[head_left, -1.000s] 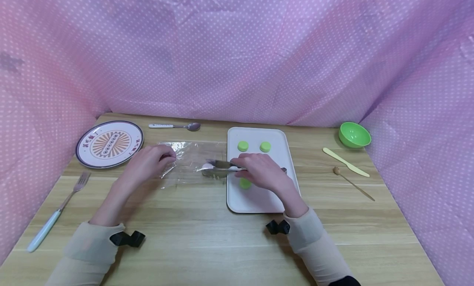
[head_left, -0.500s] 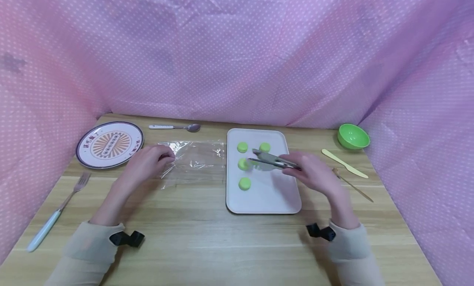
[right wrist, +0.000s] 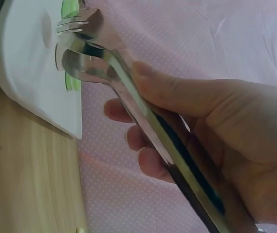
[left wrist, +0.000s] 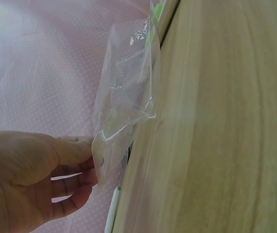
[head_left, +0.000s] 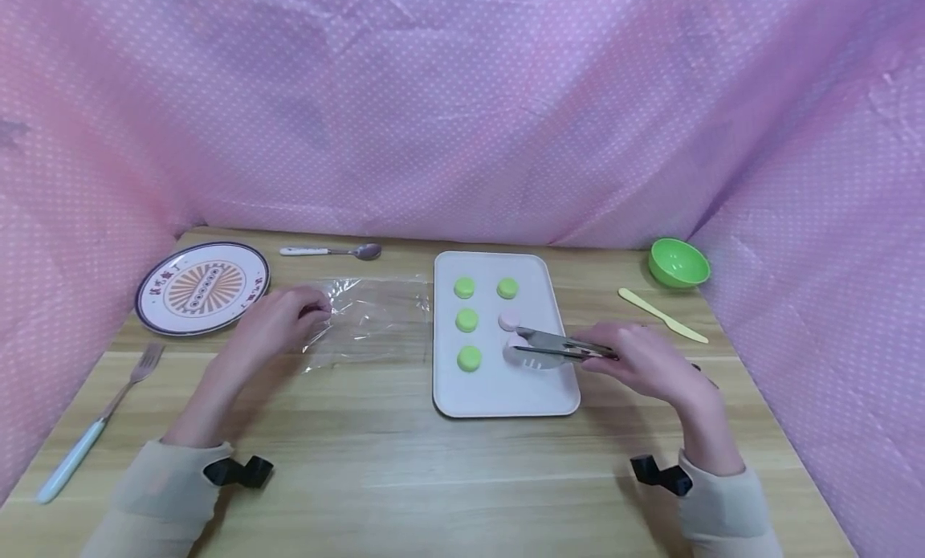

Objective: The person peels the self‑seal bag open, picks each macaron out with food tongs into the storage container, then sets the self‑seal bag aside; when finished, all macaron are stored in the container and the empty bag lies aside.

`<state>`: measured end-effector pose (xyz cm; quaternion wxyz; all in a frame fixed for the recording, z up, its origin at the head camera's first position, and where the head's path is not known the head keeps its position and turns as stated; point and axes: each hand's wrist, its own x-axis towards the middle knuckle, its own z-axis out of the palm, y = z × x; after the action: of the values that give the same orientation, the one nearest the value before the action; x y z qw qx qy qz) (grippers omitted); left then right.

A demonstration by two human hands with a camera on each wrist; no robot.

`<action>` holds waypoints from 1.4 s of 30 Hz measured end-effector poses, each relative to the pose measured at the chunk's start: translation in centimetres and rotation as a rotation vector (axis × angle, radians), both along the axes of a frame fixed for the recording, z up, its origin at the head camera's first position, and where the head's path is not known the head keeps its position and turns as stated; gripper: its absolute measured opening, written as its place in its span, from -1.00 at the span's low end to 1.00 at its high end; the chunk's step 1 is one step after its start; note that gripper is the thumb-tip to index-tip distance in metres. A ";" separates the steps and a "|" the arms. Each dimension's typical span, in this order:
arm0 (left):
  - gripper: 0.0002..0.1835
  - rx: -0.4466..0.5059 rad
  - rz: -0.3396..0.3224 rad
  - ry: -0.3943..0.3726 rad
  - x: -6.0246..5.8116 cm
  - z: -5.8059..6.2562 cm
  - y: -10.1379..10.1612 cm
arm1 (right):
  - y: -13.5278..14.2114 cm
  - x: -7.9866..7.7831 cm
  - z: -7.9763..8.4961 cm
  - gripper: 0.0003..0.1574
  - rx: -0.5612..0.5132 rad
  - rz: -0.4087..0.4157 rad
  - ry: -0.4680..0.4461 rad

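My left hand [head_left: 278,325] pinches the near end of a clear plastic bag [head_left: 376,321] lying left of the white tray [head_left: 527,393]. In the left wrist view, thumb and fingers hold the edge of the bag [left wrist: 126,82]. My right hand [head_left: 639,357] grips metal serving tongs [right wrist: 143,111], which have one fork-shaped end and one spoon-shaped end. Their tips reach over the tray at a pale pink macaron [head_left: 515,345], one arm overlapping it. Another pale pink macaron [head_left: 509,320] lies just behind. Several green macarons [head_left: 466,319] sit on the tray.
A patterned plate [head_left: 202,289] and a fork [head_left: 101,421] are at the left. A spoon [head_left: 328,251] lies at the back. To the right are a green bowl [head_left: 679,262] and a yellow knife [head_left: 661,315]; a thin stick behind my right hand is mostly hidden.
My right hand has carried the tongs from over the bag, rightward across the tray, to the pale pink macarons. My left hand keeps its hold on the bag. The head view has shifted slightly.
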<state>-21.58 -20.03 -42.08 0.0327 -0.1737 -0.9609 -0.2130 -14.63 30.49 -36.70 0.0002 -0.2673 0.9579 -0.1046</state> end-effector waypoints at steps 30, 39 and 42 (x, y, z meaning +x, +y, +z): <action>-0.91 -0.014 -0.014 -0.011 0.2 0.1 0.0 | -0.9 0.2 -0.5 -0.55 0.027 0.007 -0.043; -0.93 -0.016 -0.014 -0.015 0.2 0.0 0.1 | -0.9 0.2 -0.6 -0.55 0.023 -0.001 -0.053; -0.93 -0.017 -0.014 -0.013 0.2 0.0 0.1 | -1.0 0.2 -0.7 -0.55 0.019 -0.001 -0.052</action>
<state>-21.40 -19.90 -42.03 0.0235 -0.1794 -0.9617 -0.2061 -14.46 29.53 -37.35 0.0278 -0.2640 0.9587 -0.1023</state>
